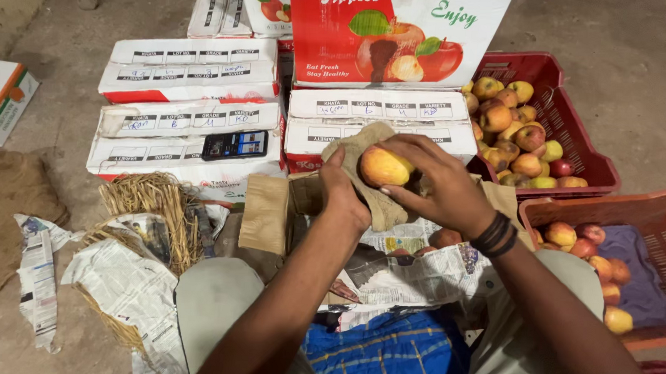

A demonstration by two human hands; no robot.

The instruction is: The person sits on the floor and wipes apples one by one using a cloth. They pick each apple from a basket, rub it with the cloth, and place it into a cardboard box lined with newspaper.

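Yellow-red apple (384, 167) sits just in front of the white carton (379, 120), held between both hands. Left hand (345, 184) w/ tan cloth (362, 146) cups it from its left, fingers clamped on cloth + apple. Right hand (433, 181) wraps from its right, fingers curled over the top. Both equally near; apple roundish, no clear long axis.

A fruit packing spot on a bare concrete floor (647, 83): stacked cartons (190, 70), apple-filled crates (573, 159), packing straw (151, 199).
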